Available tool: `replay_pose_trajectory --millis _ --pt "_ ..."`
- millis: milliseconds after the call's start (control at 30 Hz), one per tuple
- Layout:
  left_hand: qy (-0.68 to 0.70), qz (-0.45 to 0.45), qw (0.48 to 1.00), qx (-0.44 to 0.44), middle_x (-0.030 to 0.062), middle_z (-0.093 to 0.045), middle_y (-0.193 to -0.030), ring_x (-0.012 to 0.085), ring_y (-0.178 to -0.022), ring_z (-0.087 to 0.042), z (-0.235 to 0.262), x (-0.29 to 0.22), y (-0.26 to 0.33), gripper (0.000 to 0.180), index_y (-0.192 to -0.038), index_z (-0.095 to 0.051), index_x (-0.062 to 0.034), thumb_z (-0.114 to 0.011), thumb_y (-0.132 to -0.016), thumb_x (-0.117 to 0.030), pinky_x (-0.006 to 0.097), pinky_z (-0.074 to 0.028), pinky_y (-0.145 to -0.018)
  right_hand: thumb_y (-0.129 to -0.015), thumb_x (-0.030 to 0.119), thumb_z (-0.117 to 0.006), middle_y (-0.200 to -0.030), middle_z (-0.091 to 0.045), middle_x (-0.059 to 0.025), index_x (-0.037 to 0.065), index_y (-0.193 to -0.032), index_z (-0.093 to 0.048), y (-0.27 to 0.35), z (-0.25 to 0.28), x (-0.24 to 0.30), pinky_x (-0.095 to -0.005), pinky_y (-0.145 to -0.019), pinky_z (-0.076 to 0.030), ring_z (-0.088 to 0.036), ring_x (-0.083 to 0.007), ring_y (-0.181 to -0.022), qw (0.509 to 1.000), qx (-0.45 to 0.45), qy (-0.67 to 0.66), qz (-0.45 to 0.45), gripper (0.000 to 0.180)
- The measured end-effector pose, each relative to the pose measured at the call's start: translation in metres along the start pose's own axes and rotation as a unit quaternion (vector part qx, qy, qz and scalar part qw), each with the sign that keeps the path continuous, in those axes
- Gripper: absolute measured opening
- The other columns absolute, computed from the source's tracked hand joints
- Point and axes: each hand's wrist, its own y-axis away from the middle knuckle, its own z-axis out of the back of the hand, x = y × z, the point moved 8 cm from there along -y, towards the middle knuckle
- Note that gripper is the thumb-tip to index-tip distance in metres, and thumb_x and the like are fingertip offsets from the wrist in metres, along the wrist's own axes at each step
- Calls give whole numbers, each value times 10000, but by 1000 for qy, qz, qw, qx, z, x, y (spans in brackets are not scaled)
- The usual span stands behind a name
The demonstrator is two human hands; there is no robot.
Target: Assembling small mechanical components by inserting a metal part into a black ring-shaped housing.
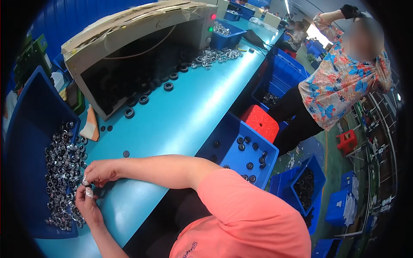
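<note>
My left hand (89,208) and my right hand (102,170) meet over the near left part of the turquoise table (172,135), beside a blue bin (26,142). White wraps cover some fingertips. Both hands are closed in a pinch around one small dark piece (88,185), mostly hidden by the fingers, so its kind cannot be told. Many shiny clear and black ring-shaped parts (64,176) fill the bin just left of my hands. A small dark disc (126,153) lies on the table beyond my right forearm.
A box-like machine (142,36) with a dark opening stands on the table; black rings (168,86) lie before it. Clear parts (217,56) are heaped farther back. Right of the table are a blue bin (258,159), a red stool (260,122) and a standing person (335,86).
</note>
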Motion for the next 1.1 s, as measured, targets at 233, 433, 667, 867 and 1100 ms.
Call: replay_pose_trajectory --millis 233,433,667,867,1100 --pt "56 29 998 29 -24 -629 -1056 50 -834 -531 -6 4 -1 231 -1177 -649 -50 -670 -990 -185 219 -421 -690 -845 222 -768 -717 -594 3 87 -858 -695 4 0 1 -278 -597 -474 -576 -111 -664 999 10 32 -4 154" --pt "94 40 995 9 -18 -633 -1047 48 -818 -527 -1 9 -1 243 -1211 -627 -44 -631 -1016 -190 215 -422 -688 -815 221 -781 -724 -606 -4 82 -835 -688 5 0 6 -280 -594 -474 -579 -112 -672 998 -21 55 7 169" --pt "137 44 989 19 4 -646 -1058 60 -842 -565 8 12 -3 232 -1206 -612 -39 -581 -1041 -200 223 -458 -709 -774 247 -806 -734 -646 -25 33 -842 -693 19 -9 23 -294 -576 -486 -612 -122 -694 975 -21 205 89 252" --pt "140 48 989 3 20 -643 -1067 91 -876 -592 2 10 -5 218 -1192 -594 -42 -557 -1050 -204 248 -481 -742 -744 304 -801 -784 -679 -102 28 -886 -695 9 -5 26 -360 -633 -514 -657 -209 -735 885 -93 389 238 328" --pt "125 3 992 -14 39 -613 -1066 126 -938 -598 -2 -5 -6 210 -1155 -576 -36 -533 -1058 -218 296 -498 -823 -716 287 -838 -926 -699 -92 42 -936 -704 18 -14 34 -360 -698 -540 -677 -224 -805 859 -98 421 275 356"
